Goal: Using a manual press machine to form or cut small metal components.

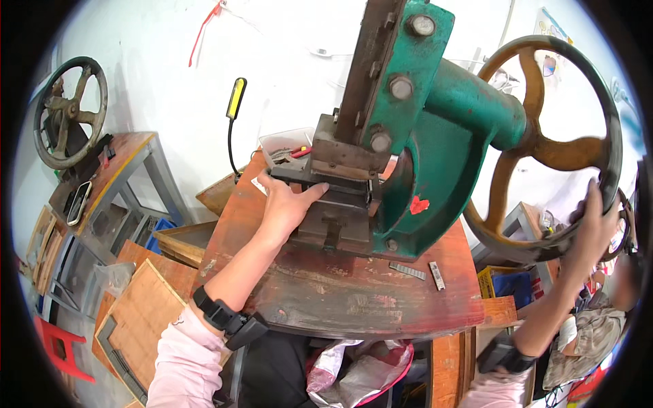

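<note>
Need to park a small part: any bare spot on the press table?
Bare wood on the table lies between the green press base and the near edge, right of the left hand. Two small metal pieces crowd the right front. The right hand grips the handwheel.

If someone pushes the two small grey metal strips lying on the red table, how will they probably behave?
The metal strips look flat and thin, so they would probably slide, not roll or tip. Being small metal bars, they seem stiff and light. The table looks worn and rough, so sliding may drag somewhat.
</note>
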Motion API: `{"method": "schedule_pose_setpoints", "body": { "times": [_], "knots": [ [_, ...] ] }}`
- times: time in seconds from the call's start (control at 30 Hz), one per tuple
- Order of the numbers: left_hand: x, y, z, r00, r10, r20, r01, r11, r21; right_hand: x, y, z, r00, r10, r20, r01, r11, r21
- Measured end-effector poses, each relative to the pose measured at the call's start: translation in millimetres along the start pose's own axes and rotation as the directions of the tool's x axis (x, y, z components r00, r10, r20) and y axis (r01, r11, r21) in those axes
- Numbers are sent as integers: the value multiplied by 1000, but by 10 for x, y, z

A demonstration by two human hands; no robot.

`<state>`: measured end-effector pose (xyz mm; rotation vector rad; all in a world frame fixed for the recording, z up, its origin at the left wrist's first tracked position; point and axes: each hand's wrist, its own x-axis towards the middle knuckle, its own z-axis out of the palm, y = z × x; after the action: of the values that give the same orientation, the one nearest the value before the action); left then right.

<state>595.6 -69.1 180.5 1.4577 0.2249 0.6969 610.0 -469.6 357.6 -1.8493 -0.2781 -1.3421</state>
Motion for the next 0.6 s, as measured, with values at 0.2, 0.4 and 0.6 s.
{"method": "schedule_pose_setpoints", "body": {
  "times": [0.2,0.4,0.6],
  "knots": [
    [53,218,-142,843,482,238,-443,370,817,1234,-414,90,947,-48,319,113,975,-189],
    [-334,289,-611,777,440,450,-623,441,646,1683,-614,305,919,-73,387,221,909,-353],
    [-1016,110,-1076,690,257,677,-724,265,637,1679,-959,353,761,187,621,-14,962,-273]
  ]
}}
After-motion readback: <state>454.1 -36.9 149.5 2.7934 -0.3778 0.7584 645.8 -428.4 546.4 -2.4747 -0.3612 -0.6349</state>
